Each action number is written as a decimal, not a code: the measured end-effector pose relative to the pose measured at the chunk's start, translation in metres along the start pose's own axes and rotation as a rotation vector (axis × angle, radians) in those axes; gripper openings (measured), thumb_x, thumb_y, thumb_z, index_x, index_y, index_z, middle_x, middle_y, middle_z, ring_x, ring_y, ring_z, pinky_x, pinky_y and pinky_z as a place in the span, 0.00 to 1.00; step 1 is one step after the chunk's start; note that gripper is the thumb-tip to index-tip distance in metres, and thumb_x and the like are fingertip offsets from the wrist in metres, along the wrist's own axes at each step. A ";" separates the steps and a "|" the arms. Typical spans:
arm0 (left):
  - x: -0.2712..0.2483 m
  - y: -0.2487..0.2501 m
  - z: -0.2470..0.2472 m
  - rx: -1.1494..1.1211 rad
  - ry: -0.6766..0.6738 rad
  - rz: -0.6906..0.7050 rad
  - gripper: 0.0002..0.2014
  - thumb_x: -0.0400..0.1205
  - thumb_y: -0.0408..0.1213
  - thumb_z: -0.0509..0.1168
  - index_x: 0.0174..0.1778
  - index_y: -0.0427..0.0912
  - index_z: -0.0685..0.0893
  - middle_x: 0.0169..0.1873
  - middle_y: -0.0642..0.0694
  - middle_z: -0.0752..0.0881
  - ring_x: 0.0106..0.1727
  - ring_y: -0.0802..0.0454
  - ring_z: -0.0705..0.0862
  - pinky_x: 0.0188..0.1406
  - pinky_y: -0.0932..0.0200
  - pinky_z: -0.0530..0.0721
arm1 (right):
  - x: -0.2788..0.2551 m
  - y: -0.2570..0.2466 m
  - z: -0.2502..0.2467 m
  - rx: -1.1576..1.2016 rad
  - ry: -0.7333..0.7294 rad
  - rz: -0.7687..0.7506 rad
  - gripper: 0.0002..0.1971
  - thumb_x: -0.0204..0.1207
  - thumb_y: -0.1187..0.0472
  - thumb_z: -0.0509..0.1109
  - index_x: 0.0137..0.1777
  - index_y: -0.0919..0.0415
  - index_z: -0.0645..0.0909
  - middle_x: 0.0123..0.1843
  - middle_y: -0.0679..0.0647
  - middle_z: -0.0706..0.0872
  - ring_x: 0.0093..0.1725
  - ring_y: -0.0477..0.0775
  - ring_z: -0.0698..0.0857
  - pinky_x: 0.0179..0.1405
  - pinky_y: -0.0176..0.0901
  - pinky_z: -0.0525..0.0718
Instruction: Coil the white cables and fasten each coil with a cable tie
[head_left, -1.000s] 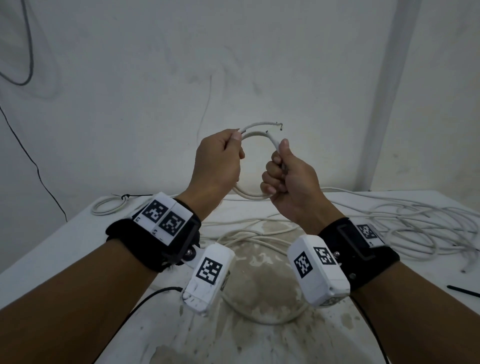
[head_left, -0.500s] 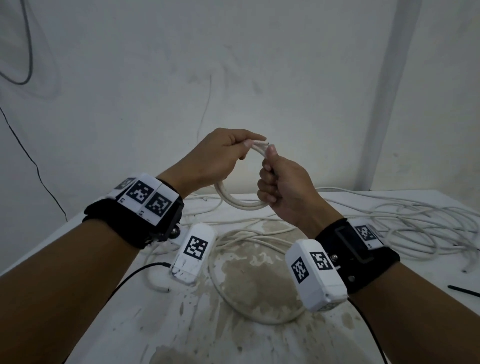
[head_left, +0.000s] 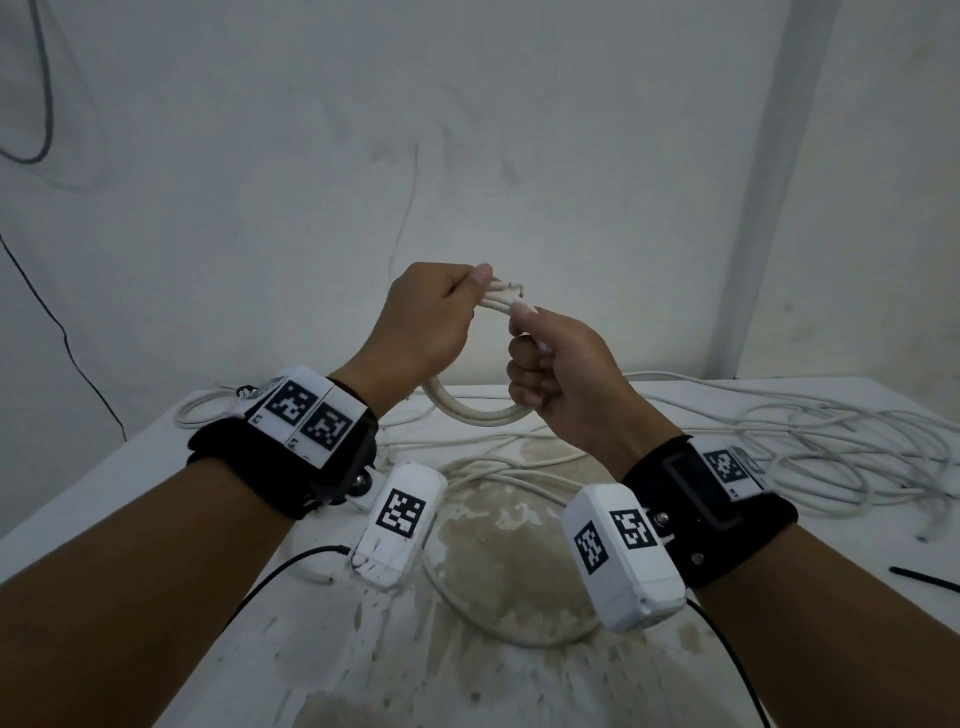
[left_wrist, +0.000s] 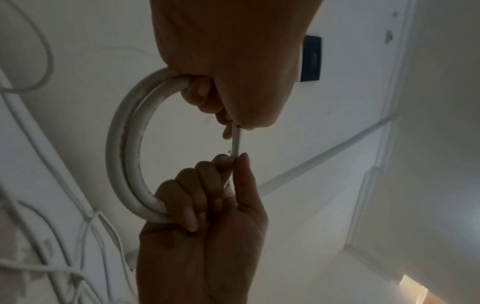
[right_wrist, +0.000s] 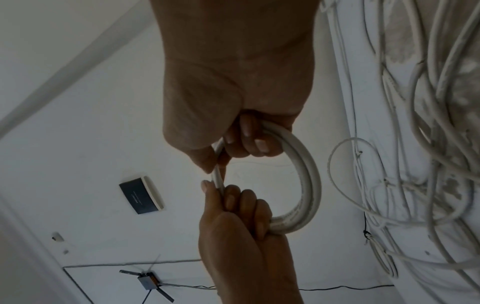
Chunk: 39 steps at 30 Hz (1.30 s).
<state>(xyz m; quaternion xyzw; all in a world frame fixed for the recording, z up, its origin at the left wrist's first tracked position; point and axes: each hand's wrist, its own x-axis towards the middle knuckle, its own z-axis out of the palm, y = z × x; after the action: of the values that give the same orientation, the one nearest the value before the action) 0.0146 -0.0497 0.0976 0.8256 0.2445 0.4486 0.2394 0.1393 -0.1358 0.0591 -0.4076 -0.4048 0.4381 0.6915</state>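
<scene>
Looks like a bare back room or makeshift workshop: scuffed white walls, a stained white bench and loose white cables piled everywhere.

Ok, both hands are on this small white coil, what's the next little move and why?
Probably tuck the loose end in against the loop. Both the left hand and the right hand grip the small coil above the table, with the cable tip poking out between them, and no tie is on it yet.

White cable coil, black wrist straps, black-and-white checkered marker tags.
</scene>
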 end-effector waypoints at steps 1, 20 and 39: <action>0.000 -0.001 0.001 -0.039 0.032 -0.048 0.21 0.90 0.46 0.57 0.46 0.33 0.88 0.27 0.42 0.77 0.24 0.53 0.70 0.25 0.61 0.69 | 0.000 0.000 0.000 -0.014 -0.010 -0.010 0.14 0.86 0.55 0.64 0.39 0.58 0.72 0.25 0.48 0.58 0.22 0.47 0.56 0.20 0.39 0.60; -0.008 0.000 -0.006 0.042 -0.218 -0.018 0.16 0.88 0.46 0.61 0.43 0.42 0.90 0.22 0.54 0.74 0.23 0.61 0.69 0.29 0.65 0.70 | 0.005 -0.004 -0.008 -0.067 -0.116 0.045 0.11 0.87 0.61 0.63 0.41 0.60 0.74 0.24 0.45 0.60 0.20 0.42 0.57 0.18 0.33 0.60; -0.007 0.000 -0.006 0.144 -0.142 -0.023 0.21 0.88 0.42 0.60 0.36 0.27 0.80 0.22 0.49 0.68 0.23 0.57 0.64 0.26 0.64 0.66 | 0.004 0.000 -0.003 -0.046 -0.018 0.111 0.23 0.84 0.41 0.62 0.40 0.61 0.79 0.24 0.48 0.60 0.21 0.47 0.59 0.21 0.39 0.67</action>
<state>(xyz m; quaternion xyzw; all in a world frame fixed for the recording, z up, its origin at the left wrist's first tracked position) 0.0060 -0.0528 0.0961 0.8674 0.2681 0.3676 0.2014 0.1431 -0.1327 0.0591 -0.4411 -0.3977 0.4700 0.6529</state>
